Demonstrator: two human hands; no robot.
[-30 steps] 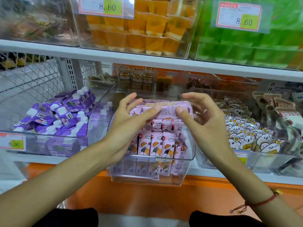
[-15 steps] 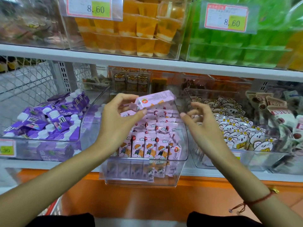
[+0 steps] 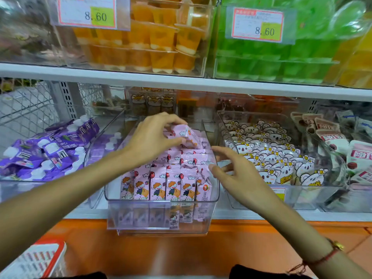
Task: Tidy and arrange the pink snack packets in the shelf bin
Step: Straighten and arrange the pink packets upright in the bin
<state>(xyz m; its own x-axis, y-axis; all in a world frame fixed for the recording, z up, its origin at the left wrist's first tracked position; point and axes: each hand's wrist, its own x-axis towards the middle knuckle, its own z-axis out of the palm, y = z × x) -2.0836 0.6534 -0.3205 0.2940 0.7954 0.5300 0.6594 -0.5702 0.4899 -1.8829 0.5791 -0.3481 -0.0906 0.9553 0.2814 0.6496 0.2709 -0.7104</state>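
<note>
Head view shows your left hand [image 3: 153, 137] over the back half of the clear plastic shelf bin [image 3: 161, 212], thumb and fingers curled round one pink snack packet with a cartoon print [image 3: 186, 134]. You are holding that packet tilted, just above the rear rows and touching or nearly touching them; I cannot tell which.

Your right hand [image 3: 235, 172] hangs at the bin's right wall, fingers spread and loosely bent, gripping nothing. Its fingertips [image 3: 213, 150] reach over the rim toward the packets at the right side. A red cord bracelet with a small gold charm [image 3: 322, 258] sits on that wrist.

Inside the bin, the upright pink cartoon packets [image 3: 161, 184] stand in rows facing you, the front row pressed against the clear front wall. The rightmost front packet leans and is turned sideways.

To the left of your bin lies a clear tray of purple spouted drink pouches with white caps [image 3: 50, 146]. To the right sits a clear bin of white bear-shaped snack packs with yellow flowers [image 3: 269, 158]. On the shelf above you have orange jelly cups in a clear box [image 3: 153, 43] and green jelly cups in a clear box [image 3: 261, 63], each under a price tag reading 8.60.
</note>
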